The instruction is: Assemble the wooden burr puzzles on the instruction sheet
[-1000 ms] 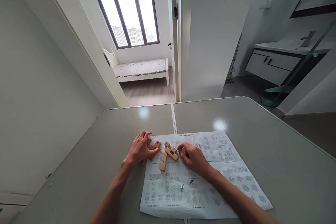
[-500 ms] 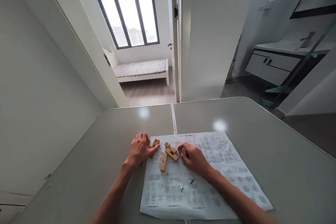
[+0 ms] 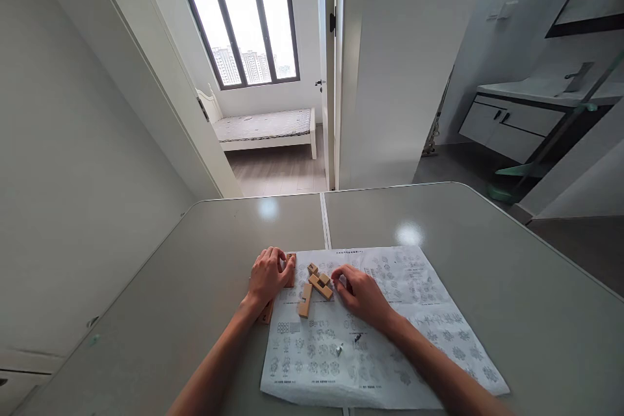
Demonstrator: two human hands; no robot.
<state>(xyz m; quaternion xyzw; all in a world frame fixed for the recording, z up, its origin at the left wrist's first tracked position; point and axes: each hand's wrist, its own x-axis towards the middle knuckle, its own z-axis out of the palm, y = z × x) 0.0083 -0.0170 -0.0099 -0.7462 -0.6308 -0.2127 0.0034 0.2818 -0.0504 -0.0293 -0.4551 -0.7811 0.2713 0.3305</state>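
Note:
My left hand (image 3: 267, 276) is at the left edge of the printed sheet, its fingers curled at a brown wooden puzzle piece (image 3: 291, 271) that shows partly beside the thumb. Another brown piece (image 3: 266, 313) sticks out from under the wrist. Several lighter notched wooden pieces lie on the paper (image 3: 390, 351) between the hands: a long one (image 3: 305, 301), a slanting one (image 3: 320, 286) and a small end (image 3: 312, 268) with a mark on it. My right hand (image 3: 359, 292) rests on the sheet, loosely curled, thumb and fingers apart, its fingertips close to the slanting piece; nothing shows in it.
Two small shiny bits, a silver one (image 3: 339, 350) and a darker one (image 3: 357, 338), lie on the sheet. The grey table (image 3: 219, 234) has a seam down its middle. Beyond it are a doorway with a bed (image 3: 268, 127) and a washbasin cabinet (image 3: 509, 123).
My left hand has drawn its thumb in and shifted slightly right, uncovering a brown piece by its wrist. My right hand has stayed put. The view has shifted slightly.

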